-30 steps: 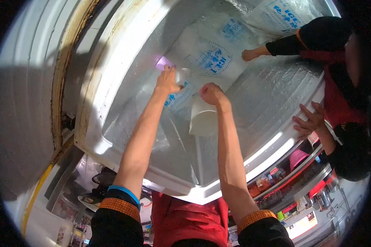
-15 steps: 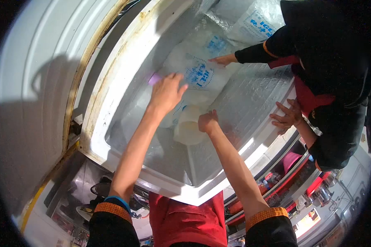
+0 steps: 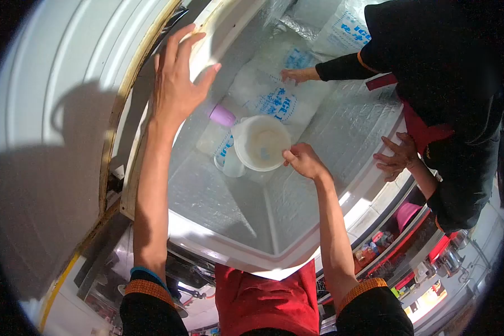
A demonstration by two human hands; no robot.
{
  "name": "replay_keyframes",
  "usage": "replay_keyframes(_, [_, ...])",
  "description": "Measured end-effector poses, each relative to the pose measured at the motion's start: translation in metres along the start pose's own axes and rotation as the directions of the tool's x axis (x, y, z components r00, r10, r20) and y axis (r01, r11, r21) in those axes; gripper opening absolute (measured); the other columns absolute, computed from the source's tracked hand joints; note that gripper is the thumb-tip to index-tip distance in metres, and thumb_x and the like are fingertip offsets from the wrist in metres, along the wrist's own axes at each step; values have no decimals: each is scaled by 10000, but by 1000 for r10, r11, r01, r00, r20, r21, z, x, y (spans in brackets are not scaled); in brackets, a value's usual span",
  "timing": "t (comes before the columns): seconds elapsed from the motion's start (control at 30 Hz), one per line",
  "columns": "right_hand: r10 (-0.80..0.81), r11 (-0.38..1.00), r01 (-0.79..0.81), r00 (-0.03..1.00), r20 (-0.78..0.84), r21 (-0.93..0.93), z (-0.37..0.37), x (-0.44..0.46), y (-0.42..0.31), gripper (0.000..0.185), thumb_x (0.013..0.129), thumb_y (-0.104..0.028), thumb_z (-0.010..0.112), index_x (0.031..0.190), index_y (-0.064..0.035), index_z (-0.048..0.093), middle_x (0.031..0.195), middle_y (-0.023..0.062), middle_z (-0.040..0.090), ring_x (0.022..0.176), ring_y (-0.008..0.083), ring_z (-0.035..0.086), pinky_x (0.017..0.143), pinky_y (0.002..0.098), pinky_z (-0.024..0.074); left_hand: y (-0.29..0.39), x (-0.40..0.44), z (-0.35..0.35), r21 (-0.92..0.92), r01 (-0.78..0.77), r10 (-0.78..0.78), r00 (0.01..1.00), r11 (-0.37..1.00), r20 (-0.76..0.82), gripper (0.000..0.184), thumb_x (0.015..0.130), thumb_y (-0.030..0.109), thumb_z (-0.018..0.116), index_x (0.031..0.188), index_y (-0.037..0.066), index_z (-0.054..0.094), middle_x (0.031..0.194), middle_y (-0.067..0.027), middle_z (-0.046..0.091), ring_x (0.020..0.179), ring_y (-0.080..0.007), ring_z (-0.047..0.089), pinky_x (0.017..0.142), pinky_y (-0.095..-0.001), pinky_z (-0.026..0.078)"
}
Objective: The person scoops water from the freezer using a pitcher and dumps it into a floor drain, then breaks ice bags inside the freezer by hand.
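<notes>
A white plastic jug [image 3: 246,147] is inside the chest freezer, its open mouth facing up toward me. My right hand [image 3: 307,161] grips it at the right side of its rim, fingers closed. My left hand [image 3: 178,84] is over the freezer's left rim [image 3: 221,42], fingers spread and holding nothing; whether it touches the rim I cannot tell. Between my hands, a purple cup [image 3: 223,115] lies left of the jug. Below that cup is a translucent white container [image 3: 231,163], partly hidden by the jug. Bags of ice with blue print [image 3: 274,103] lie behind the jug.
At the right, another person in dark clothing [image 3: 437,73] reaches one hand [image 3: 298,75] over the ice bags and rests the other hand [image 3: 397,155] on the freezer's right rim. A ridged white lid [image 3: 45,112] stands at the left. Shelves with a pink bowl [image 3: 407,215] are lower right.
My left hand has moved up and left, from above the ice to the freezer rim. The jug, held in my right hand, has come up and its mouth now shows more fully.
</notes>
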State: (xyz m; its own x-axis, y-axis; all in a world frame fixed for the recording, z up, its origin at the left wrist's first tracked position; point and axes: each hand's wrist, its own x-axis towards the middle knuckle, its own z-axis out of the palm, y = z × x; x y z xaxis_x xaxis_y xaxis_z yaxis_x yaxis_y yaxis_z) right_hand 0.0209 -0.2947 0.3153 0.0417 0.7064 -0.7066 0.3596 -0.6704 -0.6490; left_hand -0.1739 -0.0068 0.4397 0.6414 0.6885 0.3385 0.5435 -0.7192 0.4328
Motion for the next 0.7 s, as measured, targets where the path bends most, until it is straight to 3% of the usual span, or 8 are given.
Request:
replay_keyframes(0.17, [-88, 977, 118, 982, -166, 177, -9, 19, -23, 428, 927, -351, 575, 760, 19, 709, 708, 125, 683, 690, 214, 640, 692, 379, 498, 2, 0, 6, 20, 0, 0, 1000, 1000, 27, 622, 767, 213, 793, 1307, 79, 515, 1414, -106, 458, 1276, -353, 466, 1051, -461, 404])
replay_keyframes(0.23, [-43, 948, 148, 937, -346, 281, -12, 35, -28, 456, 963, -366, 544, 746, -2, 713, 678, 83, 660, 644, 170, 587, 662, 357, 476, 1, 2, 5, 16, -6, 6, 1000, 1000, 30, 622, 783, 212, 791, 1324, 83, 512, 1436, -100, 443, 1310, -334, 450, 1081, -452, 392])
replay_keyframes(0.37, [17, 905, 190, 878, -478, 381, -19, 92, -14, 478, 979, -388, 526, 757, -14, 724, 683, 73, 659, 614, 144, 548, 624, 356, 454, 0, 2, 7, 37, -18, 17, 999, 999, 37, 610, 811, 192, 773, 1346, 75, 504, 1457, -114, 425, 1367, -320, 408, 1132, -449, 366])
replay_keyframes(0.43, [48, 856, 231, 855, -517, 462, -30, 116, -19, 448, 999, -367, 511, 853, 2, 718, 749, 68, 693, 722, 128, 592, 755, 290, 460, -1, 2, 7, 20, -17, 16, 999, 1000, 44, 606, 818, 183, 764, 1349, 66, 498, 1458, -124, 421, 1379, -327, 391, 1137, -451, 364])
replay_keyframes(0.53, [119, 938, 81, 838, -533, 337, -55, 153, -39, 450, 1004, -377, 497, 898, -20, 748, 816, 54, 721, 760, 148, 630, 787, 321, 475, -1, 3, 6, 1, -5, 5, 999, 1000, 51, 610, 812, 181, 768, 1346, 63, 496, 1467, -126, 413, 1378, -338, 387, 1134, -453, 363])
replay_keyframes(0.57, [117, 936, 88, 835, -538, 340, -60, 173, -39, 450, 1004, -377, 497, 898, -20, 748, 816, 54, 721, 760, 148, 630, 787, 321, 475, -1, 5, 6, 4, -13, 13, 999, 1000, 49, 610, 812, 181, 768, 1346, 63, 496, 1467, -126, 413, 1378, -338, 387, 1134, -453, 363])
replay_keyframes(0.63, [15, 929, 257, 695, -719, 267, -65, 222, -15, 489, 949, -437, 562, 800, -16, 758, 674, 110, 681, 614, 171, 584, 622, 375, 458, -1, 5, 6, -1, 3, -2, 998, 1000, 60, 612, 807, 179, 773, 1338, 56, 495, 1468, -130, 410, 1376, -343, 386, 1133, -455, 362])
replay_keyframes(0.7, [71, 918, 245, 673, -737, 312, -84, 252, -7, 503, 937, -458, 567, 810, -9, 756, 691, 122, 690, 630, 204, 607, 641, 386, 465, -1, 7, 6, -10, 4, -4, 998, 1000, 64, 622, 794, 166, 779, 1333, 47, 493, 1467, -131, 410, 1371, -344, 389, 1129, -460, 362])
